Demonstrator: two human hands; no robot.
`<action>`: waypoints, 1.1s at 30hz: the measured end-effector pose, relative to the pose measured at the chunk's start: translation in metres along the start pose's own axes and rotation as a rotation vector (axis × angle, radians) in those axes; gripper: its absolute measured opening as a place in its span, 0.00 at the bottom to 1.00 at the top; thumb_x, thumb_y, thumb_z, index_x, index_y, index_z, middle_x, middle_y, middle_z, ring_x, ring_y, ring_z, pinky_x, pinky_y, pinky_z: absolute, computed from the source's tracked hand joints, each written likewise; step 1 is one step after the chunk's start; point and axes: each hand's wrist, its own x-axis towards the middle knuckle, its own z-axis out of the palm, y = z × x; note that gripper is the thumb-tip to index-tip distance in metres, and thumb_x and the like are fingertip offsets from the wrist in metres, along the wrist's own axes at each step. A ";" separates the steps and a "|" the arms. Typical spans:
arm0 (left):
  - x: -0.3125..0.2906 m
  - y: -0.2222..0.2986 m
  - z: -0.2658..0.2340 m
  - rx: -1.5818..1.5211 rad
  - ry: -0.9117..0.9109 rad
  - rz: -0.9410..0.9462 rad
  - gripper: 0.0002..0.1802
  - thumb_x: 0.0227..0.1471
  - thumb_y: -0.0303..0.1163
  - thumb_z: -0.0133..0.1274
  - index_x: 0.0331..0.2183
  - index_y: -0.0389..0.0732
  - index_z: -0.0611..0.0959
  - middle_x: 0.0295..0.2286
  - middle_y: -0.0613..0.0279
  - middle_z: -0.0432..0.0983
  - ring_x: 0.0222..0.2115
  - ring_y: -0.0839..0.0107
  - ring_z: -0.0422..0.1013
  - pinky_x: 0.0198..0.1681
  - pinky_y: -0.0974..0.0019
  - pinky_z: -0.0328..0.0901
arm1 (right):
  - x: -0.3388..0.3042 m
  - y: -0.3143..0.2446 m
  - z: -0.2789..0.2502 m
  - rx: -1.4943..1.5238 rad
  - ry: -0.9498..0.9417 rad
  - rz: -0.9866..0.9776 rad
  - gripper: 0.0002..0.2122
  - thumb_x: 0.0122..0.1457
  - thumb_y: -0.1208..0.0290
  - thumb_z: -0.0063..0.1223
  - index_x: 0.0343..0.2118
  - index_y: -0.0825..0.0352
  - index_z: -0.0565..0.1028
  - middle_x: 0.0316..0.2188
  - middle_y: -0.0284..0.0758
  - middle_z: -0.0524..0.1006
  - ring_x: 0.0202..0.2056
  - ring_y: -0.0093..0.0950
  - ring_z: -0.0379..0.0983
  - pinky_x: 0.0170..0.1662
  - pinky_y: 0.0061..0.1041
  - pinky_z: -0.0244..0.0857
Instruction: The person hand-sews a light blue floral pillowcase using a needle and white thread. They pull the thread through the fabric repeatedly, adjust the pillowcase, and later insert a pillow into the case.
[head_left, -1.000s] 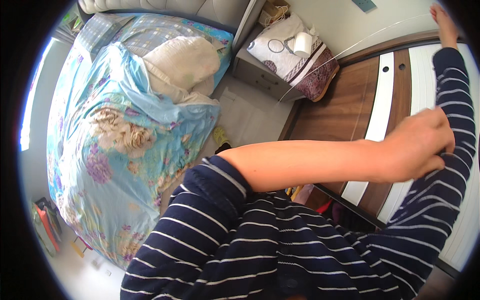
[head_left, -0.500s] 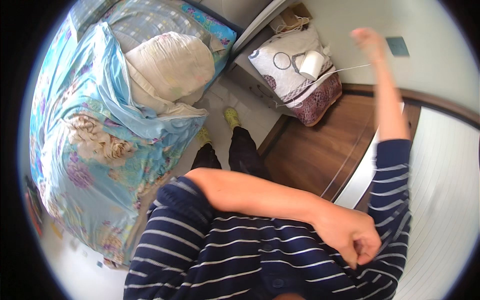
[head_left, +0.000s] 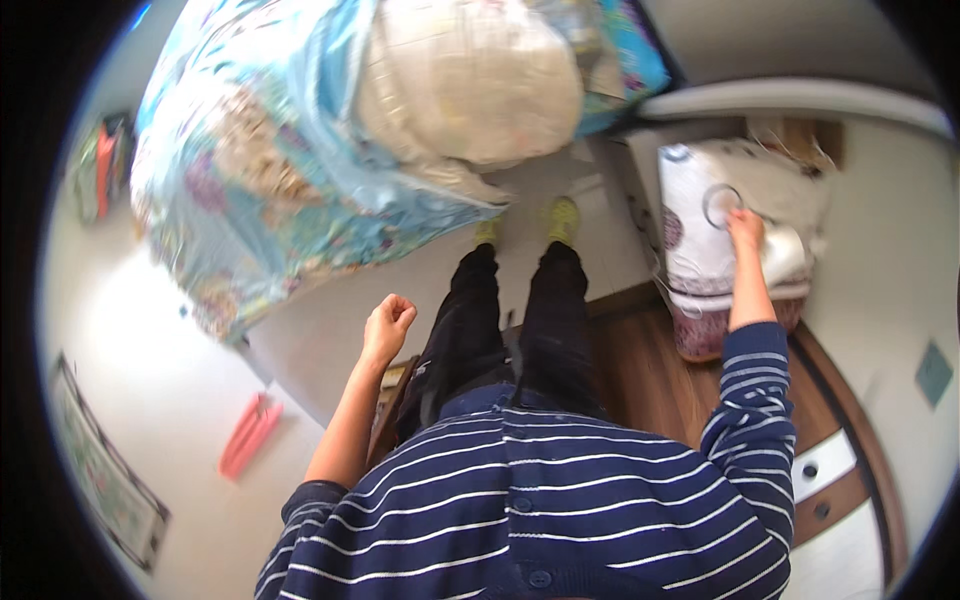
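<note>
My left hand (head_left: 388, 330) is in the air in front of my left thigh, with its fingers curled in and nothing visible in them. Stretched forward on the right, my right hand (head_left: 744, 230) is over a cabinet top covered by a white and maroon patterned cloth (head_left: 688, 250). Motion blur smears its fingers, so I cannot tell whether they hold anything. Close beside that hand lies a white cylindrical object (head_left: 783, 257), partly hidden by my wrist. A dark ring shape (head_left: 708, 207) shows on the cloth just left of my fingertips.
A bed with a blue floral cover (head_left: 300, 200) and a large cream pillow (head_left: 480, 80) fills the upper left. A pink object (head_left: 250, 436) lies on the pale floor. Near the cabinet's back are a brown box (head_left: 815, 140) and thin cords. Brown wood panelling (head_left: 655, 340) runs below the cloth.
My view has turned toward the left. My left arm has swung from across my chest to my left side. The right hand has come down from near the wall to the covered cabinet.
</note>
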 end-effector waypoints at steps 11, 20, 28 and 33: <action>0.098 0.008 0.062 -0.797 0.327 -0.172 0.16 0.50 0.33 0.55 0.40 0.39 0.71 0.33 0.64 0.71 0.31 0.74 0.70 0.32 0.71 0.67 | -0.032 -0.053 -0.026 0.249 0.010 0.228 0.12 0.50 0.67 0.56 0.37 0.66 0.73 0.27 0.36 0.77 0.22 0.27 0.73 0.33 0.22 0.68; 0.196 0.049 -0.026 -0.600 0.895 0.059 0.18 0.43 0.38 0.61 0.32 0.35 0.76 0.25 0.67 0.70 0.26 0.76 0.65 0.34 0.72 0.62 | -0.216 -0.195 -0.016 0.242 -0.149 -0.413 0.09 0.55 0.72 0.48 0.38 0.65 0.75 0.34 0.34 0.76 0.36 0.27 0.72 0.42 0.24 0.64; 0.137 0.008 -0.063 -1.251 -0.031 0.234 0.12 0.55 0.39 0.49 0.29 0.42 0.79 0.22 0.75 0.70 0.21 0.83 0.61 0.29 0.74 0.59 | -0.313 -0.474 0.094 0.572 -0.452 -0.650 0.16 0.53 0.64 0.54 0.43 0.65 0.73 0.37 0.36 0.77 0.38 0.25 0.74 0.42 0.24 0.66; 0.127 0.018 -0.096 -1.312 -0.226 0.295 0.12 0.56 0.37 0.49 0.34 0.39 0.80 0.27 0.71 0.75 0.28 0.83 0.68 0.35 0.75 0.63 | -0.302 -0.565 0.141 1.032 -0.603 -0.255 0.22 0.51 0.65 0.58 0.45 0.76 0.69 0.42 0.41 0.74 0.41 0.29 0.72 0.45 0.26 0.64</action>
